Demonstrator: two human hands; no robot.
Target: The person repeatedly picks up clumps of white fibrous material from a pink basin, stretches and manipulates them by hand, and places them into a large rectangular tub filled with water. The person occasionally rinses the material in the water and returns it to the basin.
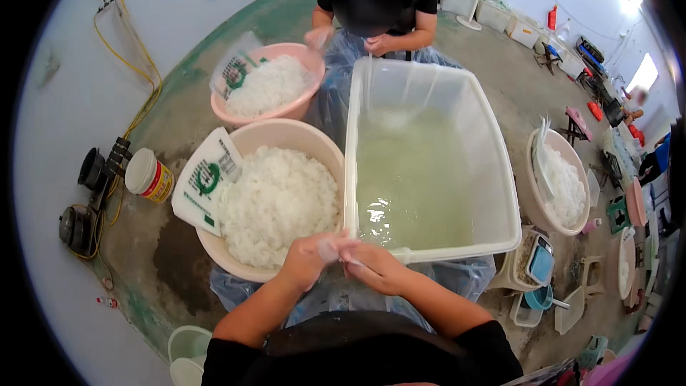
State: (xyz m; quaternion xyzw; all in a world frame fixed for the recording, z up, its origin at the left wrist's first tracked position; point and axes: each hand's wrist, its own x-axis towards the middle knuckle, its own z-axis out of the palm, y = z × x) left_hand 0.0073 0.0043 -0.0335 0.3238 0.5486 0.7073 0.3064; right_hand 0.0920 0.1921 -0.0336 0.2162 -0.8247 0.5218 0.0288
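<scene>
My left hand (317, 257) and my right hand (371, 267) meet just in front of the near left corner of a white plastic tub (514, 225) of greenish water. Something small, pale and translucent is pinched between them; its kind is unclear. A round pinkish basin (257, 128) heaped with a white, fluffy, wet-looking material (284, 198) stands left of the tub. A white printed plastic bag (206, 182) with green marks lies over that basin's left rim.
Across the tub a person (423, 16) in black works beside a second pink basin (225, 112). A lidded bucket (150, 174) and yellow cables (156, 86) are at left. A third basin (528, 171), a kitchen scale (541, 265) and a blue dipper (537, 297) are at right.
</scene>
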